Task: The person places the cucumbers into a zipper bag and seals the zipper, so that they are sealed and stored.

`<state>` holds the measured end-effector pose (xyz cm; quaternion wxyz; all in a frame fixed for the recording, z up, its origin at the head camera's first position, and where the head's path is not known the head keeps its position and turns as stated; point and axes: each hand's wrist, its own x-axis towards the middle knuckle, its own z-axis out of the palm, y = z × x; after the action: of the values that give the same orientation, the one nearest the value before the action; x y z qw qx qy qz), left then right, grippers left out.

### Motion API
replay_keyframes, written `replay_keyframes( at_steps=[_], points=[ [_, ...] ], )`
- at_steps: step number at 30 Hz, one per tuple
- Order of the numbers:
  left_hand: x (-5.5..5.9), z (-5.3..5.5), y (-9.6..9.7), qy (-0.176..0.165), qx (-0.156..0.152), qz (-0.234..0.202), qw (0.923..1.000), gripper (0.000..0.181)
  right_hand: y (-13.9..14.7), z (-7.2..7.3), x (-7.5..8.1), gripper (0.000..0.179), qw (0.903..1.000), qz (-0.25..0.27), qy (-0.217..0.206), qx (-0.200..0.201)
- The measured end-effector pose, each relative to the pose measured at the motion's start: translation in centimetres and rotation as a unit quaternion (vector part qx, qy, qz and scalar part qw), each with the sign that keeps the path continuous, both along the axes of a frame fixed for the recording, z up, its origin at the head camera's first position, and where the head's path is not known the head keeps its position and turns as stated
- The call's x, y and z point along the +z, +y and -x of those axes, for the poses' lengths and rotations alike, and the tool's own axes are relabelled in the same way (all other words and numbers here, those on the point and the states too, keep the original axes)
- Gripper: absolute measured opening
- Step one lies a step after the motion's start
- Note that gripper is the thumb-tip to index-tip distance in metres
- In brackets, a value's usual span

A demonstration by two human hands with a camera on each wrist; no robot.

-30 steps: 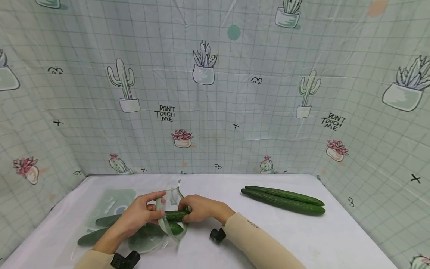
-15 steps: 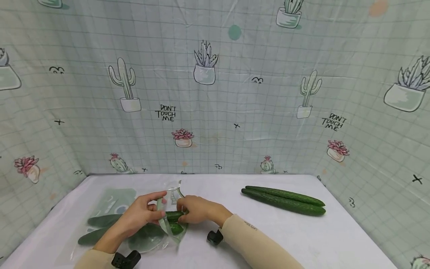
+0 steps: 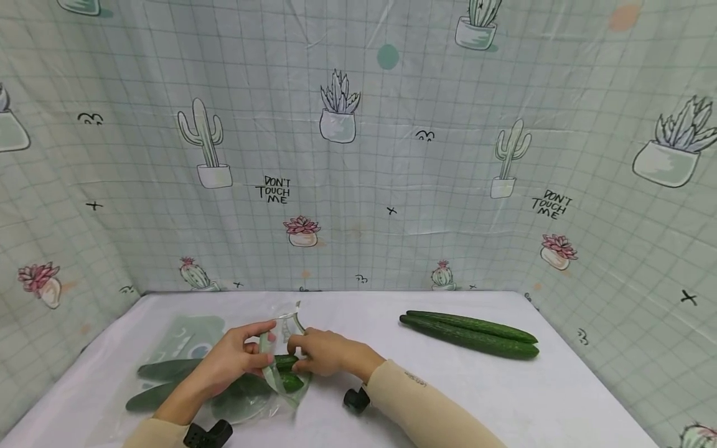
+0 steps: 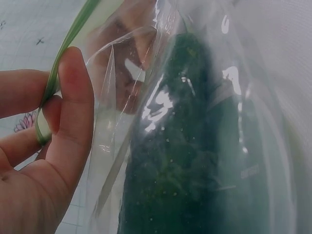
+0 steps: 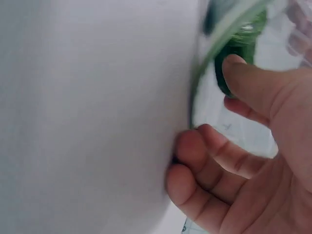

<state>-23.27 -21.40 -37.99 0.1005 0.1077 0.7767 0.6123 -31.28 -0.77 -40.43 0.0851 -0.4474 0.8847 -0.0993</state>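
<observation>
A clear plastic bag (image 3: 196, 325) with a green edge lies on the left part of the table. My left hand (image 3: 228, 358) pinches the edge of its mouth between thumb and fingers, and the left wrist view shows the green strip (image 4: 66, 46) bent between them. Two cucumbers lie in the bag, their ends at the mouth. At the mouth, my right hand (image 3: 327, 352) grips the end of the farther cucumber (image 3: 287, 363). The nearer cucumber (image 3: 291, 382) lies beside it. Seen from the right wrist, the thumb presses on the held cucumber (image 5: 225, 73).
Two more cucumbers (image 3: 470, 336) lie side by side at the right back of the white table (image 3: 448, 398). A patterned cloth (image 3: 358, 186) hangs behind the table and along its sides. Dark wrist cameras (image 3: 355, 400) sit at both wrists.
My right hand has moved left toward the bag's mouth, and the farther cucumber has slid deeper into the bag. My left hand keeps its pinch on the edge.
</observation>
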Motion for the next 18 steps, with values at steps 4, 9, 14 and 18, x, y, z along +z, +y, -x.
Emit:
replay_keyframes(
  at_steps=[4, 9, 14, 18],
  points=[
    [0.0, -0.1, -0.1, 0.003, -0.003, -0.007, 1.0000, 0.072, 1.0, 0.2, 0.5, 0.023, 0.9990, 0.040, -0.005, 0.019],
    [-0.2, -0.2, 0.0, 0.002, 0.001, -0.012, 0.9999, 0.072, 3.5, 0.3, 1.5, 0.022, 0.9975, 0.067, 0.014, 0.020],
    [-0.3, -0.2, 0.0, 0.012, -0.007, -0.022, 0.9997, 0.073, 7.2, 0.1, 2.2, 0.029, 0.9973, 0.070, 0.009, -0.017],
    [-0.3, -0.1, 0.1, 0.012, -0.015, -0.024, 0.9995, 0.073, 10.6, -0.2, 2.2, 0.031, 0.9964, 0.072, 0.013, -0.044]
  ],
)
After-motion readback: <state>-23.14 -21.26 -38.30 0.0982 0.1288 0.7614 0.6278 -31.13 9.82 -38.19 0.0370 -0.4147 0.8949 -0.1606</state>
